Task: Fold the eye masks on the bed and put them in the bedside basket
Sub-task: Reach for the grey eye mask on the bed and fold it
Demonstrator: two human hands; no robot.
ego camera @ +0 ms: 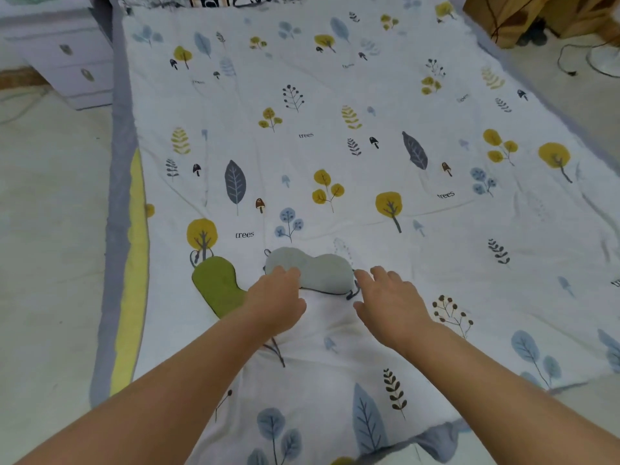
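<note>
Fingers of the left hand are laid, spread, on the grey eye mask near the bed's foot edge, right hand open beside it, green eye mask alongside.

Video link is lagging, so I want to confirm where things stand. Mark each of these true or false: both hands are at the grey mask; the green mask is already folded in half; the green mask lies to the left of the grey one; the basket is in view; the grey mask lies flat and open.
1. Both hands are at the grey eye mask. True: left hand on its left end, right hand at its right end.
2. The green eye mask is folded. False: it lies unfolded.
3. Green lies left of grey. True.
4. The basket is in view. False: none shows.
5. Grey lies flat, unfolded. True.
</note>
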